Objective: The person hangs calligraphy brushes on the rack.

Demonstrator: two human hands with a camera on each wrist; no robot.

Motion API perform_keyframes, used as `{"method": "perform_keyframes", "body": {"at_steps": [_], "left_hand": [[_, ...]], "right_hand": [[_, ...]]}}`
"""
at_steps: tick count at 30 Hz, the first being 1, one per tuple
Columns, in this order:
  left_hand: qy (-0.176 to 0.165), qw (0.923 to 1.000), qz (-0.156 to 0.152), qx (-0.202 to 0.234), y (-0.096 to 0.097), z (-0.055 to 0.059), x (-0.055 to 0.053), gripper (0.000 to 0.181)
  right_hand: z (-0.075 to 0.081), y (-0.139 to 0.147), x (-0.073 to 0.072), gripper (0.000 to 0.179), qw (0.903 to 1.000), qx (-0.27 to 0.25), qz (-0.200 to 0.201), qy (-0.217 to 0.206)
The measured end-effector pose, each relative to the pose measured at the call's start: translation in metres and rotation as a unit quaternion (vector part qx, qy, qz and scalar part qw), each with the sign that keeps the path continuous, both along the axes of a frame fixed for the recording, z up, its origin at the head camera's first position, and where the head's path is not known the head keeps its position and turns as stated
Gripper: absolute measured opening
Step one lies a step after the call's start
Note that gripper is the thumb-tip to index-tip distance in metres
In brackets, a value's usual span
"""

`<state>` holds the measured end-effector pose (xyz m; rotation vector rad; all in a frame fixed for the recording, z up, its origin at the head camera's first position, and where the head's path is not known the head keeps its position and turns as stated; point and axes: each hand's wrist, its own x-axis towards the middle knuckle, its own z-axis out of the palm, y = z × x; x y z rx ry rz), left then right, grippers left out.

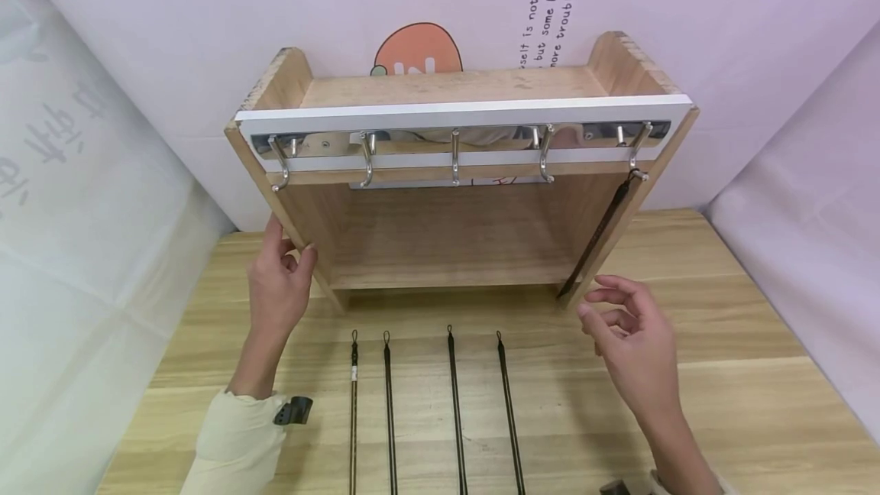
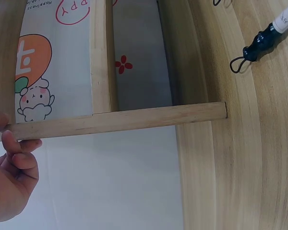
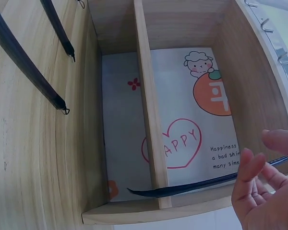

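A wooden shelf [image 1: 440,243] stands on the table with a metal hook rail [image 1: 406,142] along its upper front. My left hand [image 1: 278,281] grips the shelf's left side panel, thumb on the front edge and fingers behind it. From the rightmost hook a slender dark rod [image 1: 596,239] hangs by its cord loop, slanting down along the right side panel. Just outside the panel's lower end is my right hand [image 1: 635,334], its fingers loosely bent and holding nothing. In the right wrist view this hand overlaps the upper part of the rod [image 3: 192,187].
Several more dark rods with end loops, such as one at the left [image 1: 354,411] and one at the right [image 1: 510,411], lie side by side on the wood-grain table [image 1: 742,373]. White printed cloth [image 1: 777,98] stands behind and at both sides.
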<state>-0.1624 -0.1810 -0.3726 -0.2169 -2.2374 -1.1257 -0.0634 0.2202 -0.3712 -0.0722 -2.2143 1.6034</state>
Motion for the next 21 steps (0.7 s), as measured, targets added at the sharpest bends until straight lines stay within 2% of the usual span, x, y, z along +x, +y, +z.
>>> {"method": "perform_keyframes", "body": {"at_steps": [7, 21], "left_hand": [[0.002, 1.0000, -0.001, 0.002, 0.000, 0.000, 0.000, 0.059], [0.008, 1.0000, 0.000, 0.006, 0.000, 0.000, -0.001, 0.061]], "right_hand": [[-0.003, 0.000, 0.005, 0.043, 0.9977, 0.040, 0.013, -0.054], [-0.013, -0.002, 0.014, 0.051, 0.9899, 0.070, 0.037, -0.118]]}}
